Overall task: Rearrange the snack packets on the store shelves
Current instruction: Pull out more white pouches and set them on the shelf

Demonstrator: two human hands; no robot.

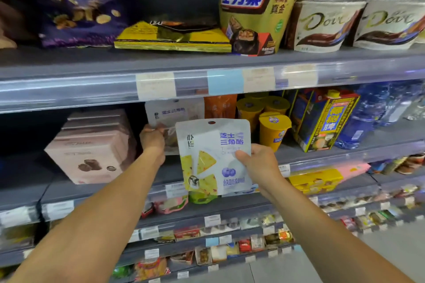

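My right hand (257, 163) grips the right edge of a white snack packet (212, 156) printed with yellow cheese triangles and a blueberry, holding it upright in front of the middle shelf (345, 156). Behind it, my left hand (153, 138) grips the lower left part of a second, similar white packet (174, 112) that stands on that shelf. The front packet hides much of the rear one.
Pink boxes (92, 147) stand left of the packets; orange packets (219, 105), yellow cups (273, 128), a blue-yellow carton (322, 119) and blue bottles (372, 117) stand to the right. The upper shelf holds a purple bag (78, 2) and chocolate tubs (255, 16). Lower shelves carry small sweets.
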